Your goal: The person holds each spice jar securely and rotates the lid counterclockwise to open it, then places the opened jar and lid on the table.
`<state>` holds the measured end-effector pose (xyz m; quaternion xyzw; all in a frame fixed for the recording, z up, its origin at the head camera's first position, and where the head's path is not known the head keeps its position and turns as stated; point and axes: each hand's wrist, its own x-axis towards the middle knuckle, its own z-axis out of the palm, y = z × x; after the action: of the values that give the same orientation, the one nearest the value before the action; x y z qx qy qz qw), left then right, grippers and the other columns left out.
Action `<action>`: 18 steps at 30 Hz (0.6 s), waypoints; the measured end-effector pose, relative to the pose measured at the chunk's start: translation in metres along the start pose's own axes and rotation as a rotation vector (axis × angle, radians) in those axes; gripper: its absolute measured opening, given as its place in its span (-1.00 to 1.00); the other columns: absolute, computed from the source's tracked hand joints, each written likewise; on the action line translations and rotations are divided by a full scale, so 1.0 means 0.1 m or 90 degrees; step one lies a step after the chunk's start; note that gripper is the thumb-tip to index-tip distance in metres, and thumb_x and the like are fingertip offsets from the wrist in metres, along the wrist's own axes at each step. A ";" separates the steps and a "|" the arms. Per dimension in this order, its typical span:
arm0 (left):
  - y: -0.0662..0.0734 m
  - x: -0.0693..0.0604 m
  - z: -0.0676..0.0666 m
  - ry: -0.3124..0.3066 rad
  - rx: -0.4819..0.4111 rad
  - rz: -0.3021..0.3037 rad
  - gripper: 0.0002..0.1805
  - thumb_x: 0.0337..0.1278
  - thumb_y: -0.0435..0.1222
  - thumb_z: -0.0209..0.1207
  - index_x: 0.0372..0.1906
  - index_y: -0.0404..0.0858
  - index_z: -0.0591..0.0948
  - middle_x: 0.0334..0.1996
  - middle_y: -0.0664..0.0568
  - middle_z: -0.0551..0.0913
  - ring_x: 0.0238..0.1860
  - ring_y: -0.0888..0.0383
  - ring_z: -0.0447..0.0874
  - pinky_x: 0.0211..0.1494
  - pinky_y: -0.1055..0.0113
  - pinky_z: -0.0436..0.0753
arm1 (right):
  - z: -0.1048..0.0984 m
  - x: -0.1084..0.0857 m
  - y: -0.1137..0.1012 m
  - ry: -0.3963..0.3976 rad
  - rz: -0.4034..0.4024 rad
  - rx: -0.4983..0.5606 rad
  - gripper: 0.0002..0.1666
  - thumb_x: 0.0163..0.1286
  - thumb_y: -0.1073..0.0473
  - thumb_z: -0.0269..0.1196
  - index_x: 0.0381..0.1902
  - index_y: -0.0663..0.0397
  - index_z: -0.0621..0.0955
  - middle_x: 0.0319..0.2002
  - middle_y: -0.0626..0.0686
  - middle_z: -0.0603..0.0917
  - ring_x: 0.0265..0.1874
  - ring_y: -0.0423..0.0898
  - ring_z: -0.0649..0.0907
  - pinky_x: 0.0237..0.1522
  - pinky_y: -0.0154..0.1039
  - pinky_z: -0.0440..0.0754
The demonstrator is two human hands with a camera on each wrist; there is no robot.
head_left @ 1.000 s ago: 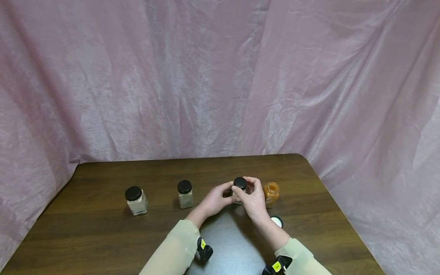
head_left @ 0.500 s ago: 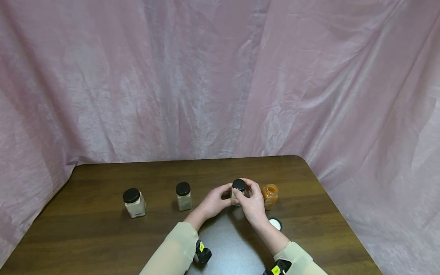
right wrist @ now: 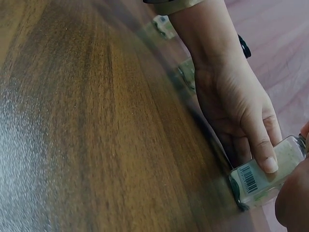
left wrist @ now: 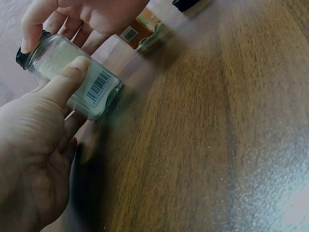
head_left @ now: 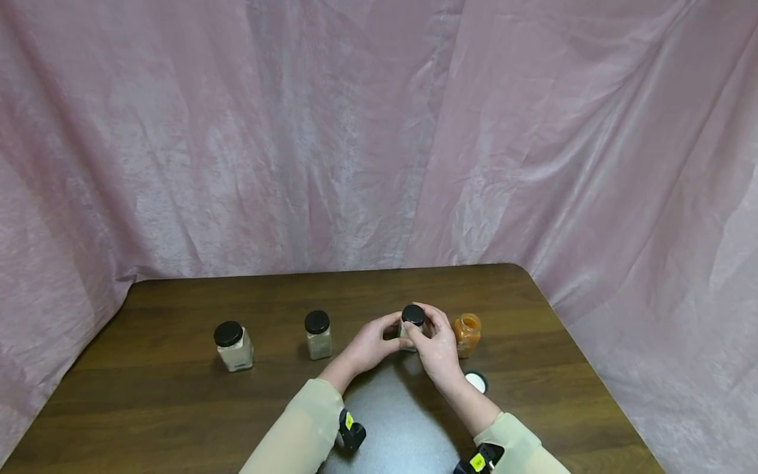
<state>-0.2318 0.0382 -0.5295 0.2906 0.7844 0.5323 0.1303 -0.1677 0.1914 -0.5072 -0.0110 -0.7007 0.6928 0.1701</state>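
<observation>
A clear glass jar (left wrist: 99, 89) with pale contents and a barcode label stands at the table's centre right. My left hand (head_left: 370, 343) grips its body, the thumb lying across the label in the left wrist view. Fingers and thumb of my right hand (head_left: 438, 345) pinch the black lid (head_left: 413, 315), which sits on the jar's mouth. Just right of that hand is an orange-filled jar (head_left: 468, 334) with an uncovered mouth. A loose lid (head_left: 476, 382), white inside up, lies near the right forearm.
Two more black-lidded jars of pale contents stand to the left: one jar (head_left: 320, 334) left of the hands, another jar (head_left: 235, 346) farther left. A pink curtain (head_left: 379, 131) hangs behind the wooden table (head_left: 148, 408).
The view shifts slightly up and down with the head. Both hands stay on the same jar and lid, with barely any movement of the right fingers.
</observation>
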 end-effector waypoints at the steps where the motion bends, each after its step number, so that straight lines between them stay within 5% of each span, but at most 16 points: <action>1: 0.00 0.00 0.00 0.000 0.001 -0.001 -0.39 0.27 -0.13 0.40 0.40 0.03 0.53 0.21 0.21 0.64 0.24 0.26 0.57 0.30 0.20 0.50 | 0.00 0.00 0.00 -0.002 0.000 -0.002 -0.54 0.35 0.44 0.35 0.21 0.33 0.59 0.26 0.21 0.42 0.33 0.07 0.47 0.50 -0.05 0.18; 11: 0.00 -0.02 -0.01 -0.003 0.003 0.003 -0.40 0.27 -0.14 0.40 0.40 0.01 0.53 0.21 0.20 0.64 0.24 0.25 0.57 0.30 0.20 0.50 | -0.01 -0.03 0.00 -0.015 0.006 -0.028 -0.47 0.41 0.38 0.33 0.32 0.22 0.55 0.32 0.19 0.38 0.39 0.04 0.41 0.50 -0.03 0.17; 18: 0.01 -0.02 -0.01 0.002 0.003 -0.005 -0.39 0.26 -0.09 0.40 0.40 0.03 0.54 0.24 0.21 0.63 0.26 0.22 0.55 0.34 0.16 0.47 | 0.00 -0.03 -0.04 -0.008 0.021 -0.004 -0.20 0.31 0.38 0.42 0.47 0.19 0.39 0.36 0.22 0.32 0.43 0.04 0.36 0.48 -0.05 0.20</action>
<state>-0.2308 0.0365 -0.5286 0.2867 0.7872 0.5301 0.1304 -0.1638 0.1904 -0.5046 -0.0188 -0.7038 0.6931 0.1546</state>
